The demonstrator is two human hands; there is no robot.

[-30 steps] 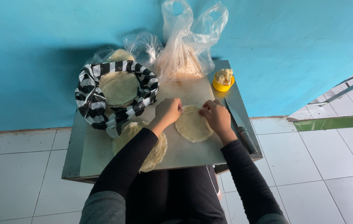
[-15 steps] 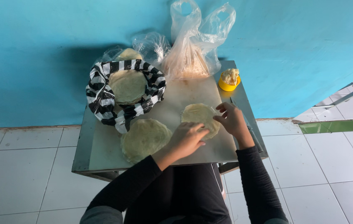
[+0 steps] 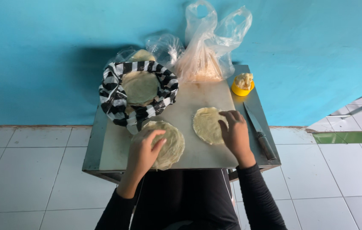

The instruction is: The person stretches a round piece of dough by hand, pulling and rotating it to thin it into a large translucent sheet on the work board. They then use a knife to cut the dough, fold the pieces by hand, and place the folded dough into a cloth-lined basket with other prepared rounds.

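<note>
While the single pale round flatbread lies flat at the middle of the light cutting board, the right hand rests on its right edge, fingers spread and curled lightly over the rim rather than closed round anything. The disc sits just left of that palm, so this hand is plainly the nearer one. To the left and a little nearer the person, the left hand lies palm-down on a stack of similar pale flatbreads, its fingers loosely bent and pressing the top sheet (whether they pinch an edge cannot be told). The stack and the single piece lie near each other but apart. Further back on the grey metal table stands a black-and-white striped cloth bundle holding more flatbreads, with clear plastic bags at the far edge. A small yellow cup heaped with a pale filling and a long dark-handled knife lie to the right.
</note>
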